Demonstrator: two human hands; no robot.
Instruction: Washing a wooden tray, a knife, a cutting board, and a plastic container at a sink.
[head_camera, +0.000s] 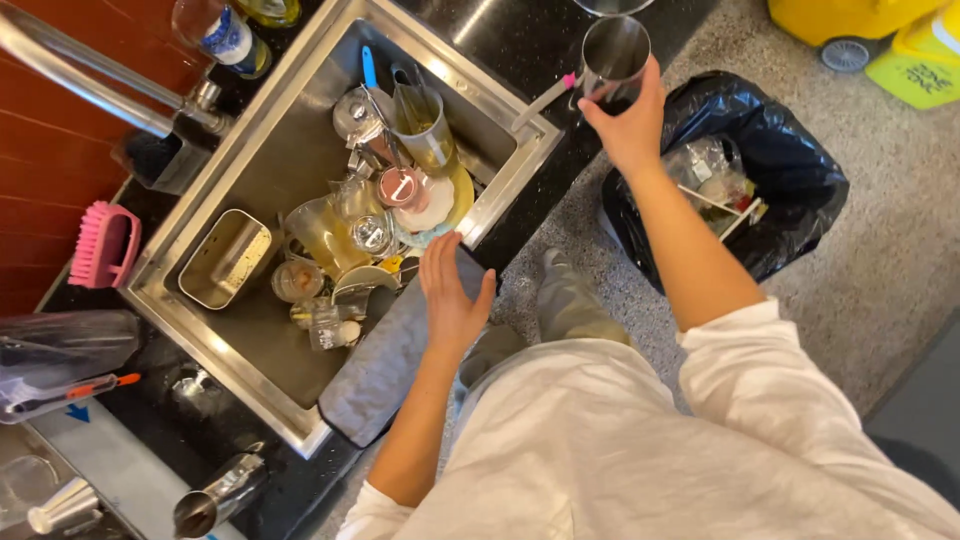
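Steel cup (614, 52) sits at one o'clock of the view, gripped around its lower wall by the right hand (628, 118), fingers curled on it, above the dark worktop (530, 40) edge. A pink-tipped utensil (545, 98) lies just beside it at nine o'clock. The left hand (452, 298) rests flat, fingers spread, on a grey cloth (385, 365) draped over the sink (300, 130) rim. The sink is crowded with glasses, a metal tray (226, 258) and plates. A black rubbish bag (790, 170) stands at three o'clock of the cup; a pink brush (103, 245) lies at nine o'clock.
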